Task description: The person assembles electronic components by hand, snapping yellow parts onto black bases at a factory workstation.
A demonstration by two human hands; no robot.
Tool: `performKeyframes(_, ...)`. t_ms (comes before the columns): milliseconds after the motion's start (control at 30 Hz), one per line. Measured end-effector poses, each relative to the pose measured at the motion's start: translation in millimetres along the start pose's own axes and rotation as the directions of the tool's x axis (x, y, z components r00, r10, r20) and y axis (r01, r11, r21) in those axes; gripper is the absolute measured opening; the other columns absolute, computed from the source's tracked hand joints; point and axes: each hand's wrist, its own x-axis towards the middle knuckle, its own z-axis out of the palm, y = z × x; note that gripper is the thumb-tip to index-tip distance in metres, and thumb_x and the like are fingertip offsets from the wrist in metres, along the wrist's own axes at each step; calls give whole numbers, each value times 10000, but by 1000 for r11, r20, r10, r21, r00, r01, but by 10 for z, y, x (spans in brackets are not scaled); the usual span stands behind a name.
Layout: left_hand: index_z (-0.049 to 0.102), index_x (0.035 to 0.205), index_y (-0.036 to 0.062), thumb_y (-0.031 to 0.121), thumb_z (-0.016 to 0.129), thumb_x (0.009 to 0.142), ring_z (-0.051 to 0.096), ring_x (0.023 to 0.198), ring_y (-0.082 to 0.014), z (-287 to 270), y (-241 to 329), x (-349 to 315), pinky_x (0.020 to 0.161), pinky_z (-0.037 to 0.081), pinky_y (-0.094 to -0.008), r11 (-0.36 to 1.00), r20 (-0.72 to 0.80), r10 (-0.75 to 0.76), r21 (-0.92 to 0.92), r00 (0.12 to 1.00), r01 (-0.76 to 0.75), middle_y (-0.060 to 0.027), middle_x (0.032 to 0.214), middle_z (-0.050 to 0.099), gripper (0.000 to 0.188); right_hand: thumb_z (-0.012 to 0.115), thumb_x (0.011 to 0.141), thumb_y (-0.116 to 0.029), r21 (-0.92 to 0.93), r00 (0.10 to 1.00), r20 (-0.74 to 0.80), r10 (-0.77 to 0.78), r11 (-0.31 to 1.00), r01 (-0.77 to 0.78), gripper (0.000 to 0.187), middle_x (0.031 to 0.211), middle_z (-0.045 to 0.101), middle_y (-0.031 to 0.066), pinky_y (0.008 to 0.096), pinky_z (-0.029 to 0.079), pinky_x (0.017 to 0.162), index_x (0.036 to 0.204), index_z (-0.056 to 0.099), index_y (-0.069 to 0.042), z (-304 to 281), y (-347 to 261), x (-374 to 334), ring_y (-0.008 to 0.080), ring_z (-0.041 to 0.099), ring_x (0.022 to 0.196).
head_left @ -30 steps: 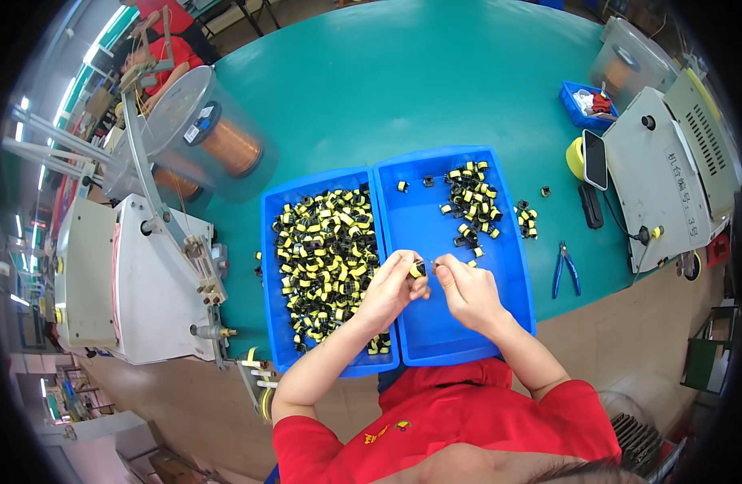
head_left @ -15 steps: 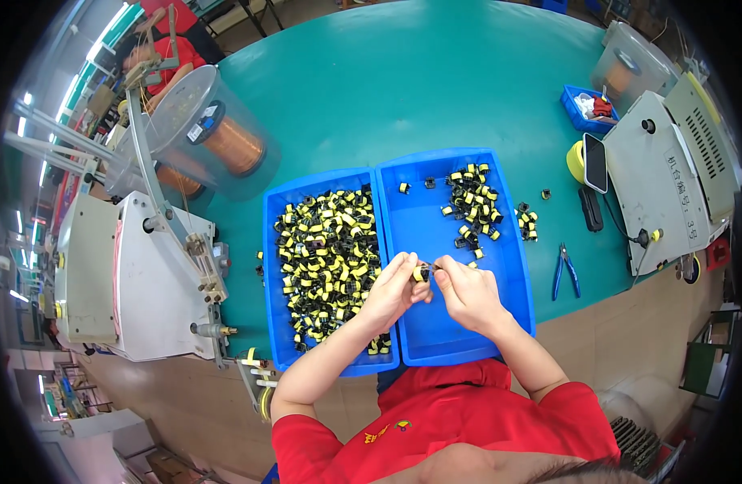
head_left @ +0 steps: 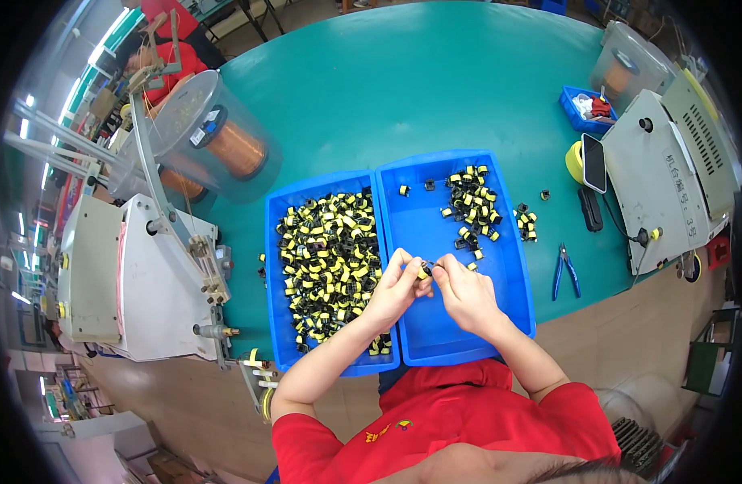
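Observation:
Over the near part of the right blue tray (head_left: 419,339), my two hands meet around one small black coil bobbin with yellow tape (head_left: 423,273). My left hand (head_left: 393,292) pinches it between thumb and fingers. The fingertips of my right hand (head_left: 470,297) are closed at its right side, on its edge or on something too small to make out. Below my left forearm, the left blue tray (head_left: 275,339) is heaped with the same yellow-taped bobbins (head_left: 326,250). A smaller pile of bobbins (head_left: 474,198) lies in the far right part of the right tray.
Right of the trays lie a few loose bobbins (head_left: 526,222), blue-handled nippers (head_left: 566,273) and a phone (head_left: 594,163) by a yellow tape roll (head_left: 575,164). Winding machines (head_left: 157,282) with copper wire spools (head_left: 235,145) flank the green table (head_left: 346,89). Another person (head_left: 173,64) sits far left.
The bobbin has turned and tilted slightly between my fingers, showing less of its yellow tape. Both hands remain in nearly the same place.

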Motion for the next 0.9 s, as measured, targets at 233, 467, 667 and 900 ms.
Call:
performKeyframes(233,441,975,84,235,378,978,418,668,-136,83,38,-31,765,415,-348,989,96,-92,-110,991,103,-57,766,444,164,310,970,-361,302,937,-292,190,948,-98,364,779,579,199,440,427,664,977,500,-51,-156,144,43,381,579,749)
performKeyframes(467,426,1216,12,255,353,979,490,738,-159,59,166,-80,820,425,-343,968,166,-159,-168,973,187,-60,820,492,347,446,921,-166,-100,795,-598,105,974,-204,231,1000,569,197,409,439,800,1053,509,12,-545,496,-68,347,562,924)
performKeyframes(667,440,1215,22,241,453,945,567,886,-191,51,255,-87,847,450,-337,989,132,-87,-112,987,102,-109,980,568,348,537,864,-156,-268,837,-394,379,824,-499,217,904,616,199,410,457,766,1010,547,4,-559,1280,-224,351,584,903)
performKeyframes(900,475,1165,5,99,657,821,569,916,-165,-20,293,-75,860,460,-299,991,-57,137,7,989,-137,-110,1043,562,400,506,881,-152,-279,760,-634,142,875,-396,191,909,622,176,402,466,735,996,562,-11,-570,1068,-91,344,592,859)
